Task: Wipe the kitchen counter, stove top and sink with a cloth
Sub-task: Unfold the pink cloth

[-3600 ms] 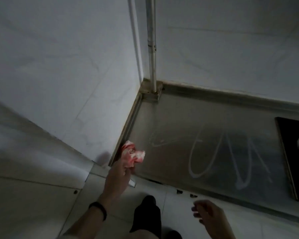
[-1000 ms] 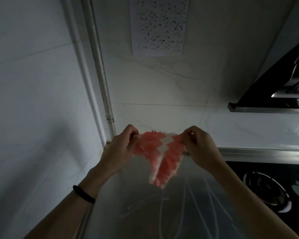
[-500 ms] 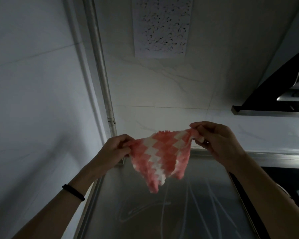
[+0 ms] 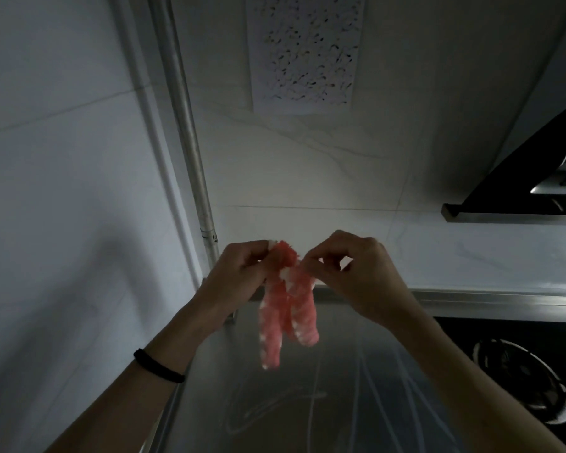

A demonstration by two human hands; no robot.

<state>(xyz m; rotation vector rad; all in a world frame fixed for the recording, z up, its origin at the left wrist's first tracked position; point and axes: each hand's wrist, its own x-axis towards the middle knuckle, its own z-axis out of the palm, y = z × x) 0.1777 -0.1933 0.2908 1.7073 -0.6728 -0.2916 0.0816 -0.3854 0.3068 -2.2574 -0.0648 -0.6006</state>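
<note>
A pink and white checked cloth (image 4: 286,317) hangs folded in the air above the steel counter (image 4: 340,403). My left hand (image 4: 239,276) pinches its top left edge and my right hand (image 4: 350,276) pinches its top right edge, the two hands close together. White wipe streaks show on the counter below. The black stove top (image 4: 523,374) with a round burner lies to the right. No sink is in view.
A tiled wall stands close on the left and behind. A metal pipe (image 4: 190,152) runs up the corner. A black range hood (image 4: 536,178) juts out at the upper right. A white perforated panel (image 4: 304,50) is fixed high on the back wall.
My hands have come together, folding the spread cloth in half so it hangs in two narrow flaps. Earlier my left hand alone held it bunched at the counter's corner.
</note>
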